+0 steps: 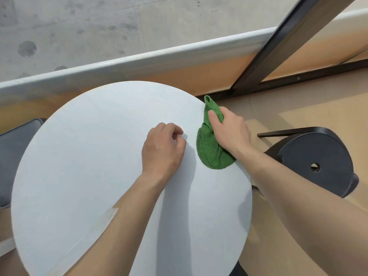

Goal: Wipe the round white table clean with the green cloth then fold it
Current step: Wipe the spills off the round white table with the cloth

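The round white table (89, 156) fills the lower left of the view. A bunched green cloth (211, 148) lies at the table's right edge. My right hand (229, 130) grips the cloth, thumb over its upper part, and one end of the cloth sticks up past my fingers beyond the rim. My left hand (163, 146) hovers or rests over the middle of the table, just left of the cloth, with its fingers curled and nothing in them.
A black round chair seat (314, 162) stands close to the right of the table. A grey cushion (14, 152) is at the left edge. A white ledge (139, 60) and black metal frame (278, 56) run behind the table.
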{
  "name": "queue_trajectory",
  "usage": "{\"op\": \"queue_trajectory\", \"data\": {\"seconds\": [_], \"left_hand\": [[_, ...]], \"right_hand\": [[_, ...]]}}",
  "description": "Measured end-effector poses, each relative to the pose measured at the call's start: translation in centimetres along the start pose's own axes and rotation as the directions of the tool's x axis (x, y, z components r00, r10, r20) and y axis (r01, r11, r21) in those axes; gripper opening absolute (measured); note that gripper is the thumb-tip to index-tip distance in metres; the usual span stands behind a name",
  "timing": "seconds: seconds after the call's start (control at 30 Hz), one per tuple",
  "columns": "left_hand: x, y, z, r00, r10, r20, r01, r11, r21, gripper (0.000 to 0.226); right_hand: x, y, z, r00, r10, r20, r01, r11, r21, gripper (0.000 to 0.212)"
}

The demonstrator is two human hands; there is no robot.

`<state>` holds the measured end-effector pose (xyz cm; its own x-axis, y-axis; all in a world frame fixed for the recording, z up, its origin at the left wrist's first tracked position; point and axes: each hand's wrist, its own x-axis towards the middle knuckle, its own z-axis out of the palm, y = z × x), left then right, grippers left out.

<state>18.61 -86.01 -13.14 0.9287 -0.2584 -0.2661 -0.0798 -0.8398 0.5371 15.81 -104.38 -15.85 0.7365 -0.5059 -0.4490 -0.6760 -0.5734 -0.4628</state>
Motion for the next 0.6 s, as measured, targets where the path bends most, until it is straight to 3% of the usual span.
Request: {"op": "queue_trajectory", "data": {"seconds": [0.17, 0.23, 0.47, 0.6], "left_hand": [[-0.7, 0.8, 0.3, 0.999, 0.017, -0.048, -0.016, 1.000, 0.015, 0.016], [-1.2, 0.9, 0.1, 0.998, 0.025, -0.055, -0.024, 1.000, 0.007, 0.015], [-5.1, 0.6, 0.5, 0.998, 0.065, 0.002, -0.065, 0.998, -0.008, 0.015], [-7.8, 0.4, 1.4, 0.997, 0.081, 0.014, -0.080, 0.993, -0.082, 0.017]], "right_hand": [[5.5, -6.2, 1.4, 0.969, -0.223, 0.101, 0.228, 0.973, -0.041, 0.040], [5.5, -6.3, 1.5, 0.965, -0.243, 0.099, 0.248, 0.968, -0.040, 0.039], [-5.3, 5.4, 0.8, 0.997, 0.026, -0.071, -0.017, 0.993, 0.117, 0.035], [-9.1, 7.5, 1.6, 0.983, 0.136, -0.127, -0.104, 0.967, 0.232, 0.034]]}}
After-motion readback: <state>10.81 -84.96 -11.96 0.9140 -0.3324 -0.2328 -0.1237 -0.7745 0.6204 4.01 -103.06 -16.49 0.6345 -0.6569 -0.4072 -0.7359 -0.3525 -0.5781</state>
